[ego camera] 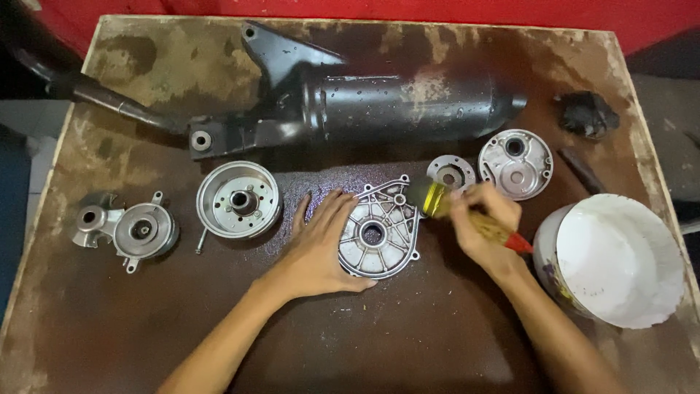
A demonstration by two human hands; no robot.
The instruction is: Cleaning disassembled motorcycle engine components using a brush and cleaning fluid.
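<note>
A silver cast engine cover [379, 233] lies flat on the brown wooden table [408, 335]. My left hand [321, 252] rests flat on the table, fingers spread, touching the cover's left edge. My right hand [485, 226] grips a paintbrush [467, 215] with a wooden handle and red tip. Its bristle end is blurred over the cover's upper right corner.
A long black exhaust muffler [386, 106] lies across the back. Silver parts lie around: a round drum [237, 198], a pump-like housing [135, 230], a small ring [450, 174], a round cover [515, 164]. A white bucket [620, 259] stands at right, a dark lump [587, 113] behind it.
</note>
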